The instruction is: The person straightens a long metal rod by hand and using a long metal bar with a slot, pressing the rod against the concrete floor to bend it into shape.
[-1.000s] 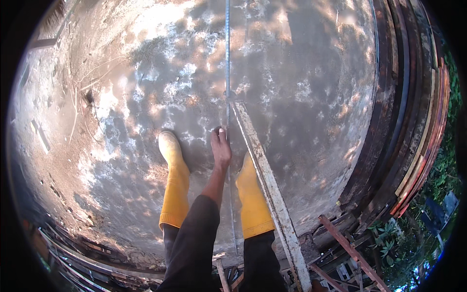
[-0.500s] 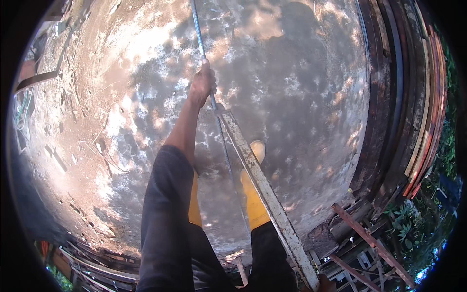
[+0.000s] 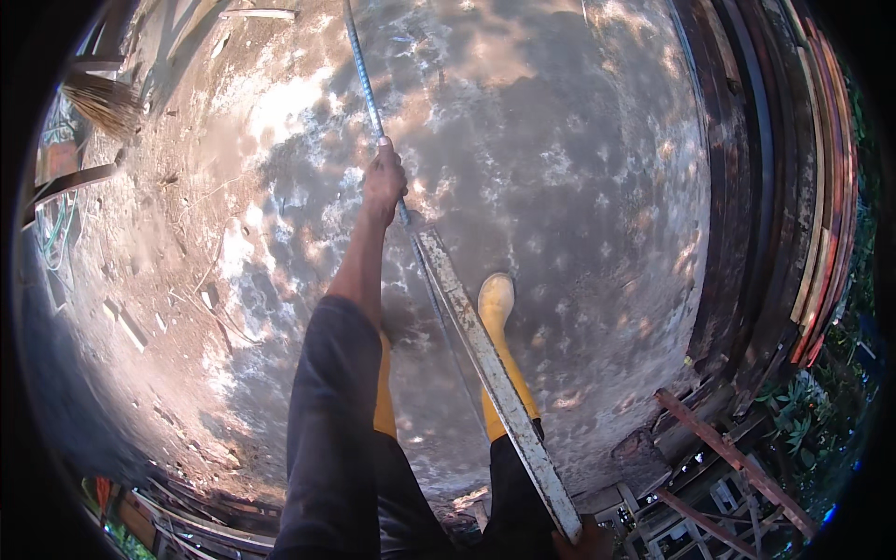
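Observation:
My left hand [image 3: 384, 184] is closed around a long ribbed steel rod [image 3: 362, 79]. From the top edge the rod slants down past my fist and toward my legs. Just below the fist, the head of a long metal bar [image 3: 485, 345] with flaking whitish paint meets the rod; how they join cannot be made out. That bar runs slantwise to the lower edge in front of my right leg. There my right hand [image 3: 586, 541], dark and partly cut off, grips its near end.
Under me lies a stained concrete floor [image 3: 607, 280], where my yellow boot [image 3: 497, 297] stands. Stacked long beams [image 3: 747, 187] line the right side. Reddish bars [image 3: 733, 457] jut out at the lower right. A broom head [image 3: 101, 103] and loose scraps [image 3: 126, 325] lie at the left.
The view has shifted, bringing the broom head and more of the right boot into sight. My right hand and the bar's near end have swung slightly left. Both grips stay the same.

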Motion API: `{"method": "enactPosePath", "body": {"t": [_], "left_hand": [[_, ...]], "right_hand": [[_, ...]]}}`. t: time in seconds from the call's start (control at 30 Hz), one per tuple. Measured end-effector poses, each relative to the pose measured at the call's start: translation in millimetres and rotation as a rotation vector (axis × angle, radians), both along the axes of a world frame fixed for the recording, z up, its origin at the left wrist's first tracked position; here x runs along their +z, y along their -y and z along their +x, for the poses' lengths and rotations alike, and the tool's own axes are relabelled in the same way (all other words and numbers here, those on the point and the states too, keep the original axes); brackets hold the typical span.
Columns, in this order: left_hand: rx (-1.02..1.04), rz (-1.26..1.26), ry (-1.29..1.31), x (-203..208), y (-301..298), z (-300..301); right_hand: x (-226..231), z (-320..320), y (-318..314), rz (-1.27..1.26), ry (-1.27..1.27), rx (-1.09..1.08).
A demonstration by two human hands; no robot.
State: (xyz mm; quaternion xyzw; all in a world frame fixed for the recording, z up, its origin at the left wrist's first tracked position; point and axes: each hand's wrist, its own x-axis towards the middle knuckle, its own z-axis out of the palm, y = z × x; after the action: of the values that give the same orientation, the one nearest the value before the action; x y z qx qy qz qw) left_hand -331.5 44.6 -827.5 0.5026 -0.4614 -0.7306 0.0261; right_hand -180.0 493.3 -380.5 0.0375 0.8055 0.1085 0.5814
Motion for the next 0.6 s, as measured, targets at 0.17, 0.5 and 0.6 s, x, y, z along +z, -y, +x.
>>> {"method": "enactPosePath", "body": {"t": [0.17, 0.5, 0.6], "left_hand": [[-0.004, -0.021, 0.022, -7, 1, 3], [0.051, -0.011, 0.139, 2, 17, 3], [0.025, -0.110, 0.195, 15, 12, -1]], "right_hand": [[-20, 3, -13, -0.032, 0.001, 0.002], [75, -124, 47, -0.074, 0.117, -0.198], [96, -147, 44, -0.096, -0.081, 0.230]]}}
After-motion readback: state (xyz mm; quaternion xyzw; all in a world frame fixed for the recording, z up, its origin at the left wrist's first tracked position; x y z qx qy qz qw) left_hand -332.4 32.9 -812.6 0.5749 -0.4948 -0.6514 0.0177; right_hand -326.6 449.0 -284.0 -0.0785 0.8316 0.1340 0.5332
